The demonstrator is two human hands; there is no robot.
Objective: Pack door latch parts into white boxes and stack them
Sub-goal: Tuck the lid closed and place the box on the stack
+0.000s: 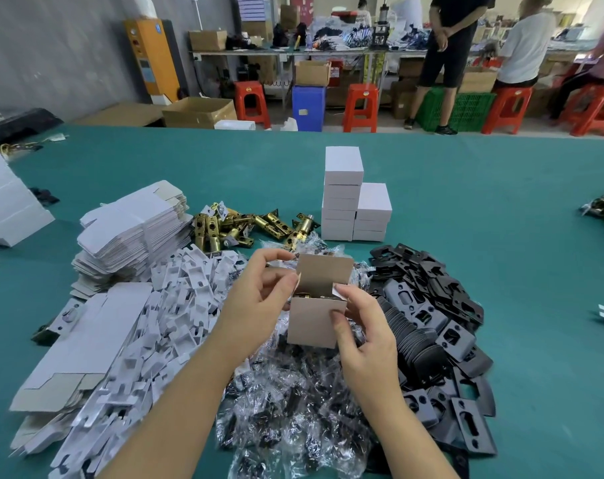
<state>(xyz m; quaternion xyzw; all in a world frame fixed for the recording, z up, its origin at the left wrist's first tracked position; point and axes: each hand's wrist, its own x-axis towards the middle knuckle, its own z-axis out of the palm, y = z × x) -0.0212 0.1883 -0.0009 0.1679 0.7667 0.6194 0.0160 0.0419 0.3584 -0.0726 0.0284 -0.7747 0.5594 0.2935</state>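
Observation:
I hold a small white box (314, 321) upright above the table, its top lid flap standing open and a brass latch part just visible inside. My left hand (259, 299) pinches the box's left side flap near the top. My right hand (362, 326) grips the box's right side, thumb on the front face and a finger on the right flap. Behind it, two stacks of closed white boxes (354, 198) stand side by side. Brass latches (245, 226) lie in a loose heap behind my left hand.
Flat unfolded box blanks (134, 229) are piled at left, white card inserts (176, 305) beside them. Bagged parts in clear plastic (293, 402) lie under my hands, black strike plates (438, 333) at right. The green table (501, 209) stretches beyond. People stand at far benches.

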